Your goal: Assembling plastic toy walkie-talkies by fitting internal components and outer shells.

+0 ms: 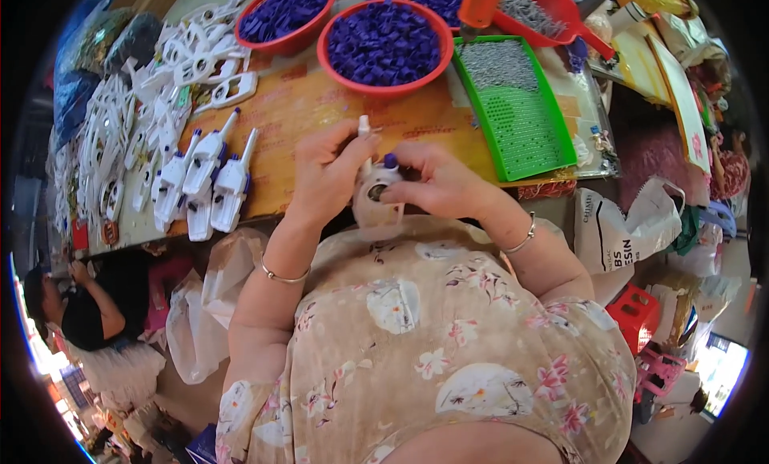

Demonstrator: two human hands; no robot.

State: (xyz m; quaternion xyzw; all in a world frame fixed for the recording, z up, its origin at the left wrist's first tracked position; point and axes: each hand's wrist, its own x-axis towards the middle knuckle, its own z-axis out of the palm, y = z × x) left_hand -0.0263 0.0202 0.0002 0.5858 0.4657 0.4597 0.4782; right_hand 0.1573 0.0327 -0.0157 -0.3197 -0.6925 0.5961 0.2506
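Angled both bare forearms (278,256) inward. Clamped the fingers of the left hand (328,174) on the narrow end of a white plastic casing (378,214) with a purple knob (390,160), at the near edge of the yellow-brown worktop (272,128); bent the right hand's (440,182) fingers around its body. Had a green plastic tray (521,136) of grey pins (501,64) beyond, then a round red bowl (386,88) of purple plastic pieces (384,44).

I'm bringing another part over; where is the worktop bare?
Bare worktop shows between the white-and-purple assemblies and left hand, and between the right hand and green perforated tray. Crowded: the far left, with white plastic parts, and the back, with red bowls.
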